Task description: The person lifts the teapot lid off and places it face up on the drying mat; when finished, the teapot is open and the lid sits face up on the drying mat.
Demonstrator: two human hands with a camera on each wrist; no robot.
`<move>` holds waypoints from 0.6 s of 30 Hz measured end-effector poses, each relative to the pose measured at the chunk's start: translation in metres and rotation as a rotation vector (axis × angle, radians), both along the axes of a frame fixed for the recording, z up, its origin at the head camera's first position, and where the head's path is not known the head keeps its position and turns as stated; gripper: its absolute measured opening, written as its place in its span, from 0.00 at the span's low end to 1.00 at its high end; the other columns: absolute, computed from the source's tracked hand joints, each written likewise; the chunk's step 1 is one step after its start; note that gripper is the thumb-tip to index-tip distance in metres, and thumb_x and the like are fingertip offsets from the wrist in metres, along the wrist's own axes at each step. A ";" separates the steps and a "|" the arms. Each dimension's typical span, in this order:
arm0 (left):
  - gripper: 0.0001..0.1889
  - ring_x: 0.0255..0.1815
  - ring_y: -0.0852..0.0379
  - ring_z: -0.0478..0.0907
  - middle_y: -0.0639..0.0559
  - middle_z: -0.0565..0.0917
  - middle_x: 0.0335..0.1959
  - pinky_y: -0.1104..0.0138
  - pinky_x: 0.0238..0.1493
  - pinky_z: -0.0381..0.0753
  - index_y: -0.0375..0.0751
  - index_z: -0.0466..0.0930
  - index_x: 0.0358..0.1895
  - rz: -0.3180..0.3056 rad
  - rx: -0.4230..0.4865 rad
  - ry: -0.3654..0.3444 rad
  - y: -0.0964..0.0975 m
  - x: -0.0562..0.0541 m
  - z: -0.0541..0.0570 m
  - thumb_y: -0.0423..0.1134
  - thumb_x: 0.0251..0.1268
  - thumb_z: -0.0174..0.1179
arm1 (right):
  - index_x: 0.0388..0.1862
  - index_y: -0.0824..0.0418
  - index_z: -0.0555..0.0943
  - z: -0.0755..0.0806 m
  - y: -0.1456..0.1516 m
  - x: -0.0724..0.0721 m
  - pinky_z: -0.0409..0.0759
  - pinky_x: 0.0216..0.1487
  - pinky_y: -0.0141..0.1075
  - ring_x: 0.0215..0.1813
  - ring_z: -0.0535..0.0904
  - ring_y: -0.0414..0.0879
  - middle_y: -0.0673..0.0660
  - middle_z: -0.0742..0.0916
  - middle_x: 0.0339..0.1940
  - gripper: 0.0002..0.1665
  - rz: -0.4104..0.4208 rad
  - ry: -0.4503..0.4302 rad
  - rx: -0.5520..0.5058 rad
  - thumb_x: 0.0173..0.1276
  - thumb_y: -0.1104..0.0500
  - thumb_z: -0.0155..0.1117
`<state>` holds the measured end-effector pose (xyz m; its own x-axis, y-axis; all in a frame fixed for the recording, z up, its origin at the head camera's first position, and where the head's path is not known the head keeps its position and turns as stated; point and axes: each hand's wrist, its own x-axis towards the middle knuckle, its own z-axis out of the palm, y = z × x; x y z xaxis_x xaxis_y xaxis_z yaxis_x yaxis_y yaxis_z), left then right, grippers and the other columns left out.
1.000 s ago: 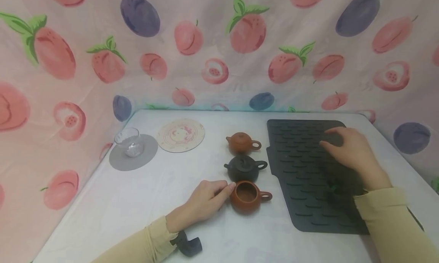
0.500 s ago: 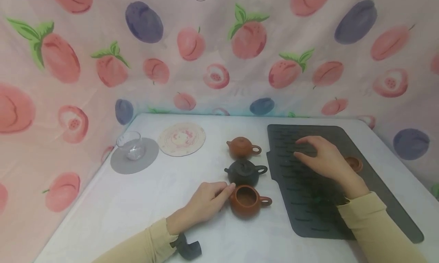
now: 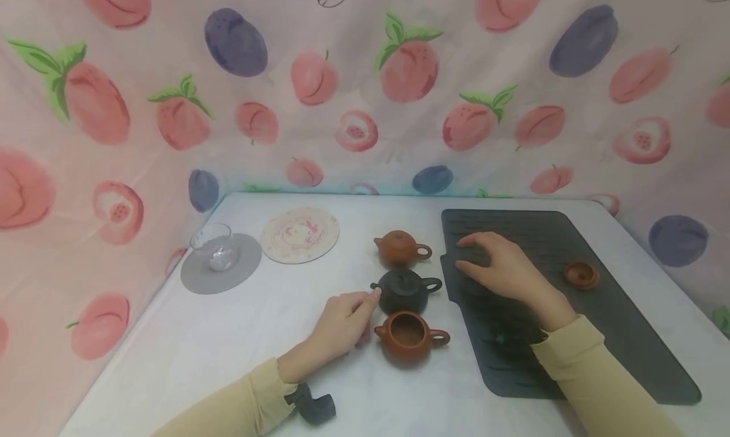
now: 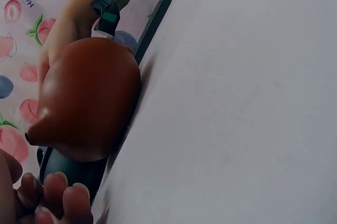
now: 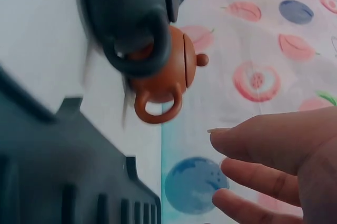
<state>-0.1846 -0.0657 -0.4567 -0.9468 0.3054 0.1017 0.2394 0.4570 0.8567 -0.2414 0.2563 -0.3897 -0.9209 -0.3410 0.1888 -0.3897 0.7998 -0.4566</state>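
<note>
Three small teapots stand in a column on the white table: a lidded reddish-brown one (image 3: 397, 249) at the back, a lidded black one (image 3: 403, 292) in the middle, and a lidless reddish-brown one (image 3: 407, 345) in front. My left hand (image 3: 342, 326) has its thumb and forefinger at the black teapot's spout; whether they pinch it is hidden. In the left wrist view, curled fingertips (image 4: 55, 195) lie before the black teapot (image 4: 73, 174). My right hand (image 3: 504, 269) hovers over the dark mat, thumb and fingers spread apart, holding nothing. A small brown lid (image 3: 581, 275) lies upturned on the mat.
The dark ridged mat (image 3: 616, 354) covers the table's right side. At the far left a clear glass cup (image 3: 221, 253) stands on a grey round coaster (image 3: 248, 259). A patterned round coaster (image 3: 299, 235) lies beside it. Fruit-printed cloth hangs behind.
My right hand has moved left across the mat toward the teapots, uncovering the small lid. My left hand has left the front teapot's spout and shifted up to the black teapot's spout.
</note>
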 end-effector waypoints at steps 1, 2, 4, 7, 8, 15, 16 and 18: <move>0.32 0.08 0.58 0.67 0.57 0.74 0.09 0.65 0.11 0.67 0.49 0.74 0.20 0.013 0.004 -0.014 0.000 0.000 0.000 0.65 0.81 0.42 | 0.63 0.64 0.79 -0.001 -0.002 0.000 0.70 0.64 0.63 0.67 0.73 0.65 0.67 0.80 0.65 0.26 0.005 -0.003 -0.001 0.71 0.54 0.70; 0.32 0.07 0.58 0.66 0.57 0.74 0.09 0.65 0.10 0.67 0.48 0.74 0.20 0.026 0.007 -0.026 0.001 -0.001 0.001 0.65 0.80 0.43 | 0.63 0.64 0.79 -0.001 -0.004 -0.001 0.70 0.64 0.63 0.67 0.74 0.64 0.66 0.80 0.65 0.26 0.009 -0.004 -0.003 0.71 0.54 0.70; 0.32 0.05 0.59 0.65 0.56 0.75 0.09 0.64 0.09 0.66 0.48 0.74 0.20 0.050 0.005 -0.036 0.002 -0.003 0.002 0.65 0.80 0.43 | 0.63 0.64 0.79 -0.002 -0.009 -0.001 0.71 0.64 0.62 0.67 0.74 0.64 0.65 0.81 0.64 0.26 0.014 -0.009 -0.005 0.71 0.54 0.70; 0.31 0.05 0.58 0.64 0.54 0.75 0.10 0.64 0.08 0.66 0.46 0.75 0.22 0.070 -0.003 -0.036 0.003 -0.007 0.001 0.63 0.81 0.43 | 0.63 0.62 0.79 -0.002 -0.017 -0.002 0.71 0.64 0.62 0.67 0.75 0.63 0.64 0.81 0.64 0.25 0.017 -0.019 -0.005 0.71 0.54 0.70; 0.30 0.05 0.58 0.65 0.54 0.75 0.10 0.64 0.07 0.67 0.45 0.75 0.24 0.080 -0.009 -0.039 0.004 -0.009 0.002 0.62 0.82 0.44 | 0.62 0.62 0.80 -0.002 -0.021 -0.002 0.72 0.63 0.61 0.66 0.75 0.62 0.63 0.82 0.63 0.25 0.020 -0.024 -0.007 0.71 0.54 0.70; 0.28 0.04 0.55 0.69 0.49 0.79 0.13 0.62 0.06 0.72 0.43 0.73 0.32 0.108 -0.049 -0.132 0.012 -0.024 0.009 0.64 0.80 0.44 | 0.58 0.59 0.83 0.001 -0.046 -0.002 0.77 0.59 0.58 0.61 0.80 0.60 0.58 0.86 0.56 0.20 0.092 -0.065 -0.053 0.72 0.51 0.70; 0.28 0.04 0.55 0.70 0.48 0.79 0.13 0.62 0.07 0.72 0.43 0.73 0.31 0.106 -0.055 -0.135 0.013 -0.027 0.010 0.63 0.80 0.44 | 0.57 0.58 0.84 0.001 -0.050 -0.001 0.78 0.58 0.56 0.60 0.80 0.59 0.57 0.86 0.56 0.20 0.107 -0.072 -0.061 0.72 0.50 0.70; 0.26 0.05 0.54 0.71 0.48 0.79 0.13 0.62 0.07 0.73 0.42 0.74 0.30 0.103 -0.072 -0.130 0.013 -0.032 0.012 0.60 0.81 0.45 | 0.57 0.58 0.85 0.001 -0.058 0.002 0.79 0.56 0.54 0.59 0.81 0.58 0.55 0.86 0.55 0.20 0.130 -0.089 -0.073 0.72 0.48 0.70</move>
